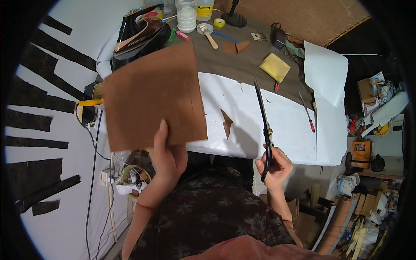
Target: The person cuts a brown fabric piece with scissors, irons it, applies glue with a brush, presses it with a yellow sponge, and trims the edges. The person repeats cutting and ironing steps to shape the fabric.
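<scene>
My left hand [167, 151] grips the lower edge of a large brown sheet [154, 95], held up flat above the table's left side. My right hand [275, 167] is closed around the handles of long black scissors [264, 125]; their blades are together and point away from me over the white paper [260, 117] on the table. A small brown offcut [226, 122] lies on that paper between my hands.
A black and copper iron [141, 34] stands at the back left. Behind the paper lie a yellow pad [274, 67], a wooden-handled tool [209, 37], brown scraps [236, 47], tape [219, 22], bottles [186, 15] and a red-handled screwdriver [307, 117]. Dark strips [39, 99] lie on a white surface at left.
</scene>
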The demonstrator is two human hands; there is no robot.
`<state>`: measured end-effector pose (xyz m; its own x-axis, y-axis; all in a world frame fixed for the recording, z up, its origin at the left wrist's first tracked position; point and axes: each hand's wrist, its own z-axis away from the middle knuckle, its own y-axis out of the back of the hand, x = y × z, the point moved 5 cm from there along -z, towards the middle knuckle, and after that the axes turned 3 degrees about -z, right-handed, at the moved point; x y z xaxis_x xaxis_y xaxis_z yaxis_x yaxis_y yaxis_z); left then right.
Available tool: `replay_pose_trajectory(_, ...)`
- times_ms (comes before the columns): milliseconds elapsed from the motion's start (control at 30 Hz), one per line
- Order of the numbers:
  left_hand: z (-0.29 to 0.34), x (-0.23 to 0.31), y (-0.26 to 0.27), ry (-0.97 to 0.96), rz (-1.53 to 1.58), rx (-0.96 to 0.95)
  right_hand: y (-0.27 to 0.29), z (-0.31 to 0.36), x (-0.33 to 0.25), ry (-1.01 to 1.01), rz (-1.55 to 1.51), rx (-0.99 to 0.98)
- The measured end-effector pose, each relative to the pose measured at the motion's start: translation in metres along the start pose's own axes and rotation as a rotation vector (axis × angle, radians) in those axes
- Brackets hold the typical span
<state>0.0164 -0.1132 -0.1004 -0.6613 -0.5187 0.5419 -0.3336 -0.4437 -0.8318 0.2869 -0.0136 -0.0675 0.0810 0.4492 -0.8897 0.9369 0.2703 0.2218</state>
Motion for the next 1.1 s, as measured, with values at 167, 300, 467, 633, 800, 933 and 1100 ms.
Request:
replay_pose_trajectory(167, -0.020, 0.008, -0.061, 0.071, 0.188, -0.200, -0.001, 0.008, -0.017, 0.256, 0.324, 0.038)
replay_pose_trajectory(300, -0.016, 0.002, -0.076, 0.023, 0.111, -0.010, -0.004, 0.020, -0.017, 0.375, 0.525, 0.081)
replay_pose_trajectory(467, -0.013, 0.007, -0.096, -0.021, 0.048, -0.018, -0.008, 0.028, -0.007, 0.418, 0.583, 0.128)
replay_pose_trajectory(633, -0.010, 0.009, -0.100, -0.058, 0.040, -0.017, -0.012, 0.030, -0.006, 0.469, 0.624, 0.119)
replay_pose_trajectory(800, -0.011, 0.009, -0.099, -0.045, 0.042, -0.025, -0.013, 0.029, -0.007, 0.477, 0.612, 0.105)
replay_pose_trajectory(933, -0.011, 0.008, -0.098, -0.033, 0.041, -0.019, -0.013, 0.028, -0.006, 0.471, 0.613, 0.089)
replay_pose_trajectory(1100, -0.011, 0.008, -0.096, -0.025, 0.041, -0.008, -0.012, 0.030, -0.006, 0.486, 0.637, 0.086)
